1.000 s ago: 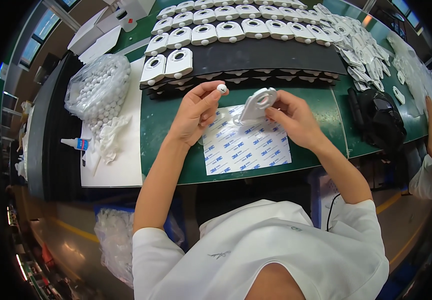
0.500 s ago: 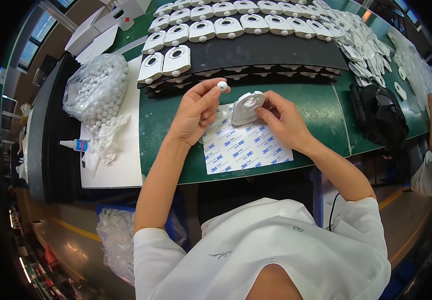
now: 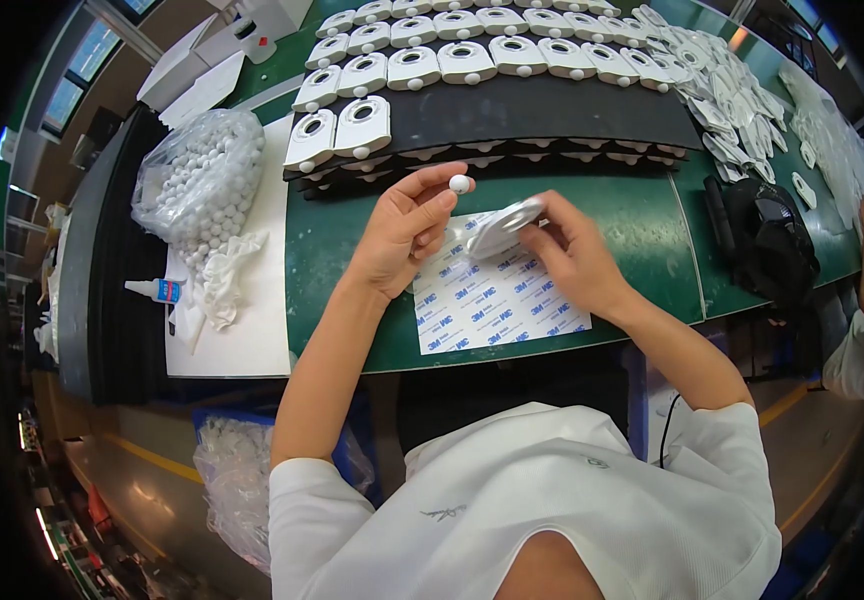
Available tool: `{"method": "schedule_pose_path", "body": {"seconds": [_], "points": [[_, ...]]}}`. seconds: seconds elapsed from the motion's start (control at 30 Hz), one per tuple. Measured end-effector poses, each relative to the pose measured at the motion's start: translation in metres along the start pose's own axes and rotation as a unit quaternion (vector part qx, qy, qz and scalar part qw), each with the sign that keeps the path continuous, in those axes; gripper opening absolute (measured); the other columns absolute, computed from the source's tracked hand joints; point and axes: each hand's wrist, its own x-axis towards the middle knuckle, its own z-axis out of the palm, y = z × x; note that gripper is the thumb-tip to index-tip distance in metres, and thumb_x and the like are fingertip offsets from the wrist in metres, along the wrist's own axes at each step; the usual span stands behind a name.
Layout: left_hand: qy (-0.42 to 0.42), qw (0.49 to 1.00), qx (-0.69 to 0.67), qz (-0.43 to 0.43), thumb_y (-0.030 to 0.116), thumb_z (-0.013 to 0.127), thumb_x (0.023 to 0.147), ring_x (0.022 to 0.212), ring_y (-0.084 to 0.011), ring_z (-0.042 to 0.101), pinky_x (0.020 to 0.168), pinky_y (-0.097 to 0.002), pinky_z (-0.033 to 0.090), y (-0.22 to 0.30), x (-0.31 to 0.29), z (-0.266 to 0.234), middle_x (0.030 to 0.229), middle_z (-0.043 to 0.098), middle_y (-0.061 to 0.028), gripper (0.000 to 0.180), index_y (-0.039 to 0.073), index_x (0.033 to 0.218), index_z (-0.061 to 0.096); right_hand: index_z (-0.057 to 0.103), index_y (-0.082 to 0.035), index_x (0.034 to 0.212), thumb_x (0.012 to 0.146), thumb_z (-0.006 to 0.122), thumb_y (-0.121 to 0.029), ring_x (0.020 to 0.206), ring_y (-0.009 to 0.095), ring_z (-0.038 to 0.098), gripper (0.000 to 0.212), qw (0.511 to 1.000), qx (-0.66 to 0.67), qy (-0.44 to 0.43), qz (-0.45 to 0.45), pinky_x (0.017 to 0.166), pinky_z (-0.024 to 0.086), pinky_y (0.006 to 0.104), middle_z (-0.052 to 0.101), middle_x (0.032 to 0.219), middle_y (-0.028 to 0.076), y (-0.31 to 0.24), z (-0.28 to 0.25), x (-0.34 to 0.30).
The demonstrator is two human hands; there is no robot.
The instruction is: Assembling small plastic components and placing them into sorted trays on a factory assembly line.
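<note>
Between the thumb and forefinger of my left hand (image 3: 405,228) is a small white ball (image 3: 460,184) with a dark mark on it. My right hand (image 3: 574,250) pinches a white plastic plate (image 3: 499,232) by its upper end, near the ring. The plate is tilted, its edge turned toward me, and its hole barely shows. Ball and plate are apart. Below the plate lies a white sheet with blue print (image 3: 492,310) on the green table (image 3: 337,290). Two finished-looking white plates (image 3: 363,127) with balls at their lower edges lie on a black board just beyond my left hand.
Rows of similar plates (image 3: 465,62) fill the stacked black boards (image 3: 552,110). Loose white plates (image 3: 727,100) are heaped at the far right beside a black bag (image 3: 767,235). On the left are a bag of white balls (image 3: 202,170), a crumpled cloth (image 3: 229,275) and a glue bottle (image 3: 157,290).
My right hand has turned the plate from showing its face and hole to nearly edge-on. My left hand still holds the ball, rotated slightly. The whole view has shifted a little.
</note>
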Motion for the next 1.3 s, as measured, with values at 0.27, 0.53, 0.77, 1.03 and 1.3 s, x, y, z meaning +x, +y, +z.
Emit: {"method": "schedule_pose_path", "body": {"seconds": [0.27, 0.53, 0.77, 1.03, 1.3], "points": [[0.017, 0.995, 0.097, -0.001, 0.005, 0.069, 0.074, 0.049, 0.0, 0.041, 0.04, -0.0149, 0.027, -0.004, -0.003, 0.008, 0.087, 0.06, -0.002, 0.032, 0.004, 0.104, 0.058, 0.046, -0.004, 0.112, 0.091, 0.048, -0.013, 0.097, 0.014, 0.051, 0.023, 0.891, 0.437, 0.018, 0.123, 0.085, 0.043, 0.029, 0.053, 0.106, 0.007, 0.008, -0.009, 0.008], [0.039, 0.971, 0.235, 0.035, 0.004, 0.073, 0.067, 0.05, 0.0011, 0.041, 0.045, -0.0145, 0.03, -0.007, -0.003, 0.015, 0.072, 0.06, 0.0011, 0.025, 0.004, 0.09, 0.064, 0.043, -0.002, 0.115, 0.091, 0.048, -0.013, 0.097, 0.013, 0.05, 0.027, 0.884, 0.445, 0.011, 0.143, 0.084, 0.044, 0.0273, 0.05, 0.108, 0.008, 0.005, -0.008, 0.007], [0.027, 0.936, 0.321, 0.145, 0.003, 0.076, 0.061, 0.051, 0.0006, 0.039, 0.047, -0.0149, 0.029, -0.01, -0.001, 0.015, 0.068, 0.058, 0.003, 0.025, 0.006, 0.084, 0.065, 0.044, -0.002, 0.114, 0.091, 0.049, -0.013, 0.094, 0.012, 0.05, 0.027, 0.895, 0.426, 0.002, 0.133, 0.082, 0.044, 0.0265, 0.049, 0.108, 0.006, 0.007, -0.007, 0.008], [0.003, 0.946, 0.298, 0.128, 0.005, 0.084, 0.049, 0.058, -0.001, 0.044, 0.052, -0.0166, 0.036, -0.006, -0.005, 0.016, 0.075, 0.056, 0.0033, 0.045, 0.007, 0.086, 0.058, 0.049, -0.001, 0.113, 0.086, 0.055, -0.009, 0.075, 0.008, 0.051, 0.029, 0.962, 0.264, -0.024, 0.063, 0.068, 0.042, 0.0212, 0.056, 0.09, 0.002, -0.011, -0.01, 0.008], [0.02, 0.992, 0.119, 0.033, 0.008, 0.083, 0.054, 0.069, -0.0032, 0.051, 0.05, -0.018, 0.039, 0.003, -0.005, 0.008, 0.08, 0.053, 0.0013, 0.064, 0.005, 0.108, 0.049, 0.044, -0.001, 0.118, 0.083, 0.057, -0.008, 0.073, 0.006, 0.051, 0.038, 0.988, 0.144, -0.044, -0.032, 0.065, 0.042, 0.0187, 0.057, 0.081, 0.002, -0.056, -0.015, 0.056]]}}
